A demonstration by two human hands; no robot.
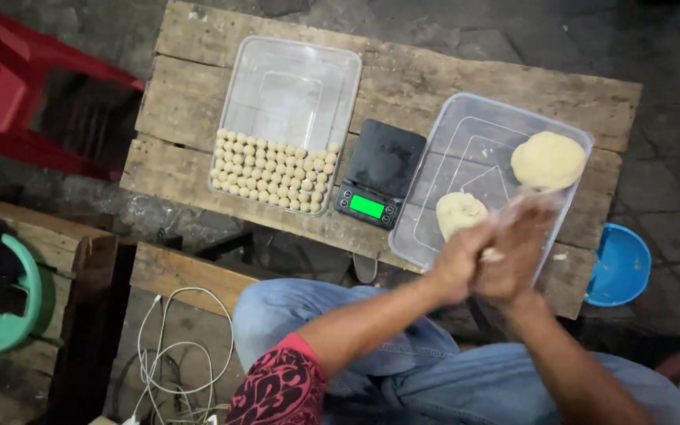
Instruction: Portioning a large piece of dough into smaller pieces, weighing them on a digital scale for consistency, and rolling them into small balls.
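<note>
Item: wooden plank surface [403, 83] bearing two clear plastic trays and a scale. Left tray [289, 86]: near end packed with rows of small pale dough balls [273, 170], far end bare. Centre: small black digital scale [379, 173], green display lit, platform bare. Right tray [474, 142]: one large dough mound [548, 160] at the far right, one smaller lump [459, 213] nearer, just beside the hands. Left hand [458, 264] and right hand [517, 256]: pressed palm to palm at the right tray's near edge, blurred, a small pale dough piece [492, 254] showing between them (held between the palms, mostly hidden). Step judged in hand: rolling one portion into a ball. The next move, as judged, calls for parting the palms and carrying the ball left, past the scale, to the open rows. Surroundings: red plastic chair [1, 86] far left, blue bowl [619, 264] right, white cables [175, 354] on the floor near left.
</note>
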